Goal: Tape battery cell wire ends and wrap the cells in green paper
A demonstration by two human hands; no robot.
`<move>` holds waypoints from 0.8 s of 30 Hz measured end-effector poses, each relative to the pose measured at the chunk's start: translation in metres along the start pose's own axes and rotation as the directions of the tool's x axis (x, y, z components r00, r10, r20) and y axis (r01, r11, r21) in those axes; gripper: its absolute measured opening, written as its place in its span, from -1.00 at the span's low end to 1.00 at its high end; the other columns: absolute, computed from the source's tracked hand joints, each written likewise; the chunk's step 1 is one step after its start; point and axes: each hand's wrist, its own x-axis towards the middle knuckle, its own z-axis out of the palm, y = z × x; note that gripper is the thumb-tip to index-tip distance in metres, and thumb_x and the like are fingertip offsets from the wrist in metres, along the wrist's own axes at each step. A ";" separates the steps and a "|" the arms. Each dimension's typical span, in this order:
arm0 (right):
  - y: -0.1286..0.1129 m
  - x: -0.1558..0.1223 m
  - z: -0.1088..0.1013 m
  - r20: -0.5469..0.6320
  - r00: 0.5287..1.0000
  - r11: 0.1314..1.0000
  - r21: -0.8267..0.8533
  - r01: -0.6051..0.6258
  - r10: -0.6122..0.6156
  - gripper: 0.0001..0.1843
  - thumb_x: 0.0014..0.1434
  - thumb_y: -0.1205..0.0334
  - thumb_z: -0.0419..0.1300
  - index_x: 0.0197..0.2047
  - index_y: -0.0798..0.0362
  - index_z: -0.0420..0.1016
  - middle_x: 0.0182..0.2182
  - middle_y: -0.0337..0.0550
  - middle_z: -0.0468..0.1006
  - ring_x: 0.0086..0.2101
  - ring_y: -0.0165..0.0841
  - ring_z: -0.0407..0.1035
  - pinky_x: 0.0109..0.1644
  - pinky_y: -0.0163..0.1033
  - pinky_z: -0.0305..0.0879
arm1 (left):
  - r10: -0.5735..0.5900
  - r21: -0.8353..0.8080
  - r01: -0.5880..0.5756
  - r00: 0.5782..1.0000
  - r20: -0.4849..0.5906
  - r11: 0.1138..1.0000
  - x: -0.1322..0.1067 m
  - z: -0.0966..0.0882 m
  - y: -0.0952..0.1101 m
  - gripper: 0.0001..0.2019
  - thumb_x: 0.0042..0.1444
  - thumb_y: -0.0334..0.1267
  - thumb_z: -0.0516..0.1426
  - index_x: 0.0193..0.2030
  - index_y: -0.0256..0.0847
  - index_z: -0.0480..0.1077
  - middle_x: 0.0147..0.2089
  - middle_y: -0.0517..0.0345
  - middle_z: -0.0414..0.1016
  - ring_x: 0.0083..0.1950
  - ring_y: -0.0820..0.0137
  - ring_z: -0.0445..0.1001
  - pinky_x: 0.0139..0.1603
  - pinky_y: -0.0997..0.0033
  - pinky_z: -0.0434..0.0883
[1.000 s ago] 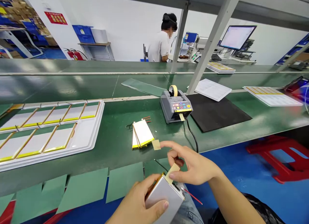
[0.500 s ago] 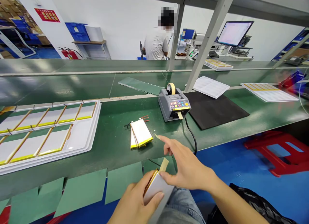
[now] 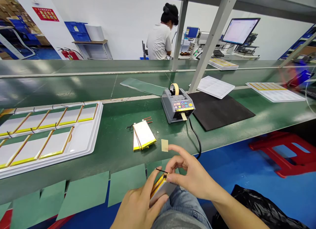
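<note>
My left hand (image 3: 138, 206) grips a flat silver battery cell (image 3: 161, 188) with a yellow edge, held low over my lap. My right hand (image 3: 191, 174) pinches the cell's top corner with thumb and fingers, where a thin black wire sticks out. A small tan piece of tape (image 3: 164, 145) hangs from my right index fingertip, just over the green bench (image 3: 118, 146). A short stack of similar cells (image 3: 143, 135) with red and black wires lies on the bench beyond my hands.
A grey tape dispenser (image 3: 177, 105) with a cord stands beside a black mat (image 3: 219, 110). A white tray (image 3: 81, 146) of cells lies at left. Paper sheets (image 3: 215, 87) and a monitor (image 3: 240, 31) sit farther back. Another person (image 3: 161, 38) works behind. A red stool (image 3: 286, 151) stands at right.
The cell has tilted edge-on and sunk lower. The tape strip formerly standing up at the cell's top is now pressed under my right fingers. The spare tape piece stays on my index finger.
</note>
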 end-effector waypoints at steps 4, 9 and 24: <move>0.005 0.001 -0.002 0.030 0.999 0.999 -0.017 -0.028 0.028 -0.32 0.00 0.51 0.25 0.13 -0.13 0.16 -0.45 -0.42 0.46 -0.38 -0.45 0.37 -0.19 -0.28 0.31 | -0.059 -0.027 0.063 0.990 0.128 0.998 0.005 -0.006 0.007 -0.33 0.16 -0.18 0.03 0.34 0.01 -0.22 -0.53 0.40 0.51 -0.48 0.30 0.53 -0.45 0.48 0.39; 0.007 0.003 -0.008 0.088 0.994 0.992 0.103 -0.076 0.067 -0.27 -0.01 0.46 0.30 0.16 -0.12 0.08 -0.37 -0.36 0.48 -0.37 -0.45 0.36 -0.20 -0.27 0.32 | -0.116 -0.088 0.126 0.987 0.112 0.988 0.003 -0.012 0.014 -0.53 0.07 -0.23 0.11 0.15 0.15 0.22 -0.33 0.37 0.59 -0.35 0.29 0.53 -0.33 0.45 0.44; 0.004 0.003 -0.002 0.098 0.994 0.996 -0.082 0.046 -0.037 -0.40 0.10 0.49 0.16 0.15 -0.11 0.09 -0.42 -0.38 0.43 -0.36 -0.44 0.30 -0.13 -0.23 0.25 | 0.183 -0.026 -0.187 0.977 -0.112 0.982 0.002 0.006 -0.006 -0.67 0.24 -0.20 0.01 0.13 -0.05 0.06 -0.36 0.30 0.56 -0.45 0.36 0.54 -0.58 0.53 0.29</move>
